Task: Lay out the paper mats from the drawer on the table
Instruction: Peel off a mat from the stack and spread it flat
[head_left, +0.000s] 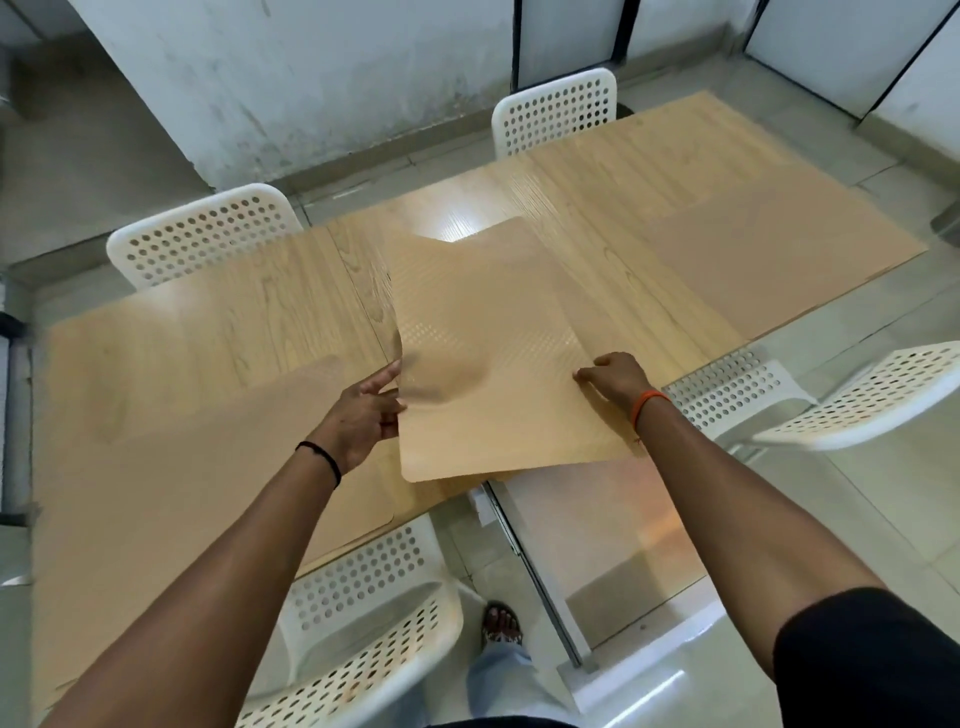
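A tan paper mat (493, 364) with a fine dotted texture hangs over the middle of the long wooden table (249, 306), its near edge sticking out past the table's front edge. My left hand (363, 415) grips the mat's left edge, which curls upward. My right hand (618, 376) pinches its right edge. A plain brown mat (171, 499) lies flat on the near left part of the table. Another brown mat (779, 260) lies flat at the far right end.
White perforated chairs stand around the table: two on the far side (202, 234) (556, 111), one below my arms (374, 623), one at the right (831, 395). An open drawer (613, 540) sticks out under the table's front edge. My foot (501, 623) is on the tiled floor.
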